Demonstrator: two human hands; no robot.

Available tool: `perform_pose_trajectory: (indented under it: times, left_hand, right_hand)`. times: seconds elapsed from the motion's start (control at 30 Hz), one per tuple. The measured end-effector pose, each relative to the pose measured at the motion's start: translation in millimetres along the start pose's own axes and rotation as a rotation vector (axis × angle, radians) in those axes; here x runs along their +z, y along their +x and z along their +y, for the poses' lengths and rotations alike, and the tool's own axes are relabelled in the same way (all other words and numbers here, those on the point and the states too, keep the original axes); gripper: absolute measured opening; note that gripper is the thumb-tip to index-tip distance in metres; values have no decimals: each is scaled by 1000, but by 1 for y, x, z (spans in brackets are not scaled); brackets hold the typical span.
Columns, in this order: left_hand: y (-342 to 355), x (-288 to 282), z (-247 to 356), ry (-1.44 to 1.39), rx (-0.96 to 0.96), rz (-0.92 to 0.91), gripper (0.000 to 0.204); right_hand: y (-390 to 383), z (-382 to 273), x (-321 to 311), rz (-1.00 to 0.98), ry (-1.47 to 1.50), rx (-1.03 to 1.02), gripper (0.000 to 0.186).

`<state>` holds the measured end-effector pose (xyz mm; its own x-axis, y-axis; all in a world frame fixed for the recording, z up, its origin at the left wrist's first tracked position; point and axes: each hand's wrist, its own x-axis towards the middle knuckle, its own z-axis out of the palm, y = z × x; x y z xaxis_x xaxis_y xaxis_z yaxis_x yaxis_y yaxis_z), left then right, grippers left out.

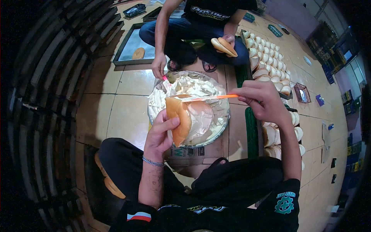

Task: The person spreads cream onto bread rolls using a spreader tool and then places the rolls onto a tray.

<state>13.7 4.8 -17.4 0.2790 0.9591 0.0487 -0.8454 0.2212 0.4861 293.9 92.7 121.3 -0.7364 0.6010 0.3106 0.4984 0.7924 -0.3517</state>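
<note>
My left hand [160,135] holds a golden split bun [176,118] over a large round basin [225,118] of white cream [193,83]. My right hand [255,96] grips an orange-handled spreader [224,96], its cream-coated blade lying along the bun's top edge. Across the basin, a co-worker's hand [158,65] holds a pink spreader [166,81] in the cream; their other hand [228,38] holds an opened bun [224,46].
A seated co-worker [193,19] is opposite. A tray [135,38] with a bun lies at upper left. Rows of buns [266,58] run along the right, beside a wire basket [302,92]. Stacked dark racks [46,96] stand left; more buns [110,185] lie at lower left.
</note>
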Motion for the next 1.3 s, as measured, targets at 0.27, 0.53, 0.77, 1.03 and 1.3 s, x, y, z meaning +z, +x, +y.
perform_pose_trajectory:
  times: [0.27,0.53,0.77,1.03,1.3]
  left_hand:
    - [5,5,3,-37,47,218,35]
    - [12,-1,7,-156,109,355,34]
    - [18,-12,8,-325,220,340,36]
    - [18,-15,10,-408,258,363,33]
    - [8,-5,9,-82,275,462,41]
  right_hand:
    - [-7,-6,10,1,-4,-66,38]
    - [-13,-19,51,87,-73,-67,34]
    - [-20,-25,81,93,-80,-124,42]
    - [-30,-22,104,27,32,-194,50]
    - [-26,-1,83,4,269,-121,37]
